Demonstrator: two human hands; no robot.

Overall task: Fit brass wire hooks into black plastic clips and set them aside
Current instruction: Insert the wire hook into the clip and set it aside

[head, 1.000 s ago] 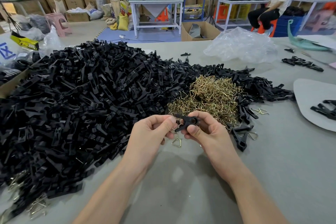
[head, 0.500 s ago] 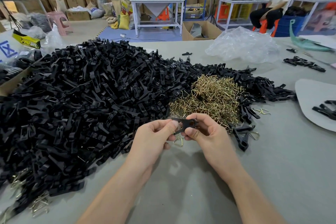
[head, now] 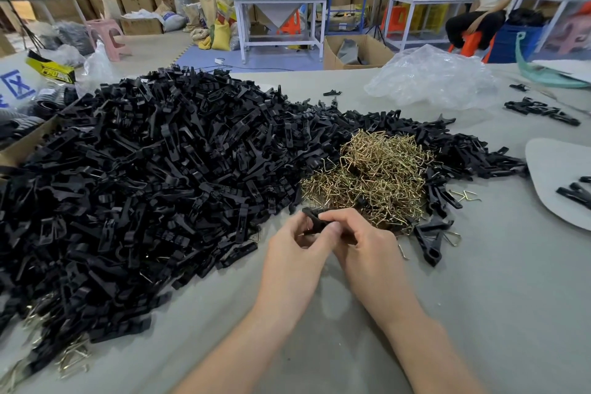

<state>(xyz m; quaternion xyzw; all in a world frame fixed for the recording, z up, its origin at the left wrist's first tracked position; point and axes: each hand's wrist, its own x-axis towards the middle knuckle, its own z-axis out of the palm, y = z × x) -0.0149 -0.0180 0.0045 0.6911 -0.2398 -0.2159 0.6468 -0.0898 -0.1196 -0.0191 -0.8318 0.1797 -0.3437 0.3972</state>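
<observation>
- both hands are together just in front of the brass heap: the left hand point(head: 292, 253) and the right hand point(head: 363, 245) each pinch the same black clip point(head: 315, 220) between thumb and fingertips, a little above the table point(head: 479, 313).
- a short bit of brass wire hook point(head: 307, 223) shows at the clip's left end, beside the left thumb. i cannot tell whether it is fully seated, so this reads as the fitting step, not the setting aside.
- what is left looks like most of the job: a very large pile of loose black clips point(head: 144, 185) covers the left and middle of the table, and the heap of brass hooks point(head: 374, 179) lies against its right side.
- what looks done: wire loops point(head: 72, 358) poke out from under clips at the near-left edge of the pile, likely finished pieces, and one fitted clip point(head: 431, 241) lies just right of the right hand.
- pose: both forearms come in from the bottom edge and converge. the backs of the hands face up and the fingers curl inward over the clip, with the right forefinger arched across its top.
</observation>
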